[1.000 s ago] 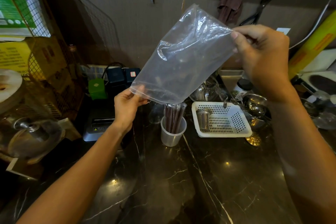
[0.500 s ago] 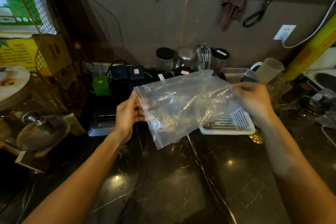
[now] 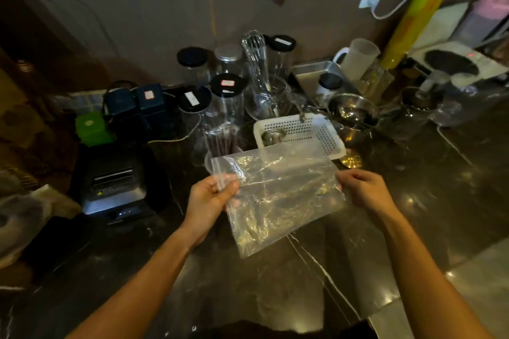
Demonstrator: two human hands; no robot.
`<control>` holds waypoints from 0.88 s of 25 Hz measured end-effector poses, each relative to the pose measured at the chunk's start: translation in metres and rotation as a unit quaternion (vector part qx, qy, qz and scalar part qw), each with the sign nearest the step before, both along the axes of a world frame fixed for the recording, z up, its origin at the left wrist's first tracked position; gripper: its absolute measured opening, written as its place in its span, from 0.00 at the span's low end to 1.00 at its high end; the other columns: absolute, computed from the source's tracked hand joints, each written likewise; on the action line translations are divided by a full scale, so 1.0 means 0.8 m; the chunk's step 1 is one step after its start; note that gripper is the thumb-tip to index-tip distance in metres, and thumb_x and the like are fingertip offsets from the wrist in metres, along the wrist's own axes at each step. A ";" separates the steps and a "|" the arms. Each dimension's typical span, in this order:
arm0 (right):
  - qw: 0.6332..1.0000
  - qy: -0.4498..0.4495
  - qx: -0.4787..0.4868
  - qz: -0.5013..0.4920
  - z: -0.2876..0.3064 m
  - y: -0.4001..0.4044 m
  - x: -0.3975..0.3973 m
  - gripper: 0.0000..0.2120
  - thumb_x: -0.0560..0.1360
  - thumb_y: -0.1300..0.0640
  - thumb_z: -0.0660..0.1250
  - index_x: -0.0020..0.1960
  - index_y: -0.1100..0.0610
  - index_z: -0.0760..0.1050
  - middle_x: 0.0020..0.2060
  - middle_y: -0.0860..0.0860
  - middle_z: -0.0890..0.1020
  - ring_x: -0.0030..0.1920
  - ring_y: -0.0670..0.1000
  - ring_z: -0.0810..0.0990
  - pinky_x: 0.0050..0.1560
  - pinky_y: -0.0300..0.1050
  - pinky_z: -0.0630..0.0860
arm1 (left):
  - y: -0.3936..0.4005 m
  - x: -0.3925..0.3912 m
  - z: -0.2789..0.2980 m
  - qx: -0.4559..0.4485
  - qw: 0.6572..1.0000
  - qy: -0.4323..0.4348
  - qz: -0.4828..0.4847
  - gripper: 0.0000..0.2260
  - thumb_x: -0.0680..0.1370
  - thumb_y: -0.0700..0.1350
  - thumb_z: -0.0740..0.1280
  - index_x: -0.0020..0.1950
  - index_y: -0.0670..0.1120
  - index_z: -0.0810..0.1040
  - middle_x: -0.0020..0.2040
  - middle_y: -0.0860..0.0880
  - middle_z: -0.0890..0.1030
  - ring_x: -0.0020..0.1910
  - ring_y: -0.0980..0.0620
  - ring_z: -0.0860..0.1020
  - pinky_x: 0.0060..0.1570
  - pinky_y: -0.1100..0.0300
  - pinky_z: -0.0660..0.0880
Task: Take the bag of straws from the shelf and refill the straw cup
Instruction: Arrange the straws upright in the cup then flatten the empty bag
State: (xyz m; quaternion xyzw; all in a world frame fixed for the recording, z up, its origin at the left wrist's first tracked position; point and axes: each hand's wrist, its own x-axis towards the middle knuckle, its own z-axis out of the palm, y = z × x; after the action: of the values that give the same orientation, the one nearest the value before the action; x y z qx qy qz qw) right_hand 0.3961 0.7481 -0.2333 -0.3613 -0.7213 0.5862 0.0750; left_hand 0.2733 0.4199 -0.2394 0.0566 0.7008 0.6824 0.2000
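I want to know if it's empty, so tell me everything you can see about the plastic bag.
The plastic bag is clear, thin and crinkled, with a zip strip along its left edge. It looks empty. It is held flat and tilted above the dark marble counter, the left hand pinching the zip end, the right hand the opposite edge.

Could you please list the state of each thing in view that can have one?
plastic bag: empty, held flat above the counter by both hands
left hand: pinching the bag's zip edge
right hand: gripping the opposite edge
straw cup: upright, holding dark straws
white basket: holds a metal cup
black-lidded jars: closed
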 end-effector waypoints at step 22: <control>0.947 -0.235 0.133 -0.174 -0.114 0.116 0.096 0.07 0.79 0.55 0.69 0.48 0.56 0.86 0.44 0.59 0.87 0.48 0.63 0.85 0.53 0.61 0.83 | 0.165 0.033 -0.097 -0.184 0.942 -0.196 -0.201 0.31 0.77 0.47 0.75 0.78 0.46 0.69 0.72 0.48 0.76 0.68 0.47 0.78 0.68 0.52 0.76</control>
State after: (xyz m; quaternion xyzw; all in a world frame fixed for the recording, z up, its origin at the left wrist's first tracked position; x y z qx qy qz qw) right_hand 0.4728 0.8409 -0.3243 -0.5957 -0.7157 0.3609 0.0519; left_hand 0.2998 0.5519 -0.3168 0.0237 0.7350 0.4853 0.4730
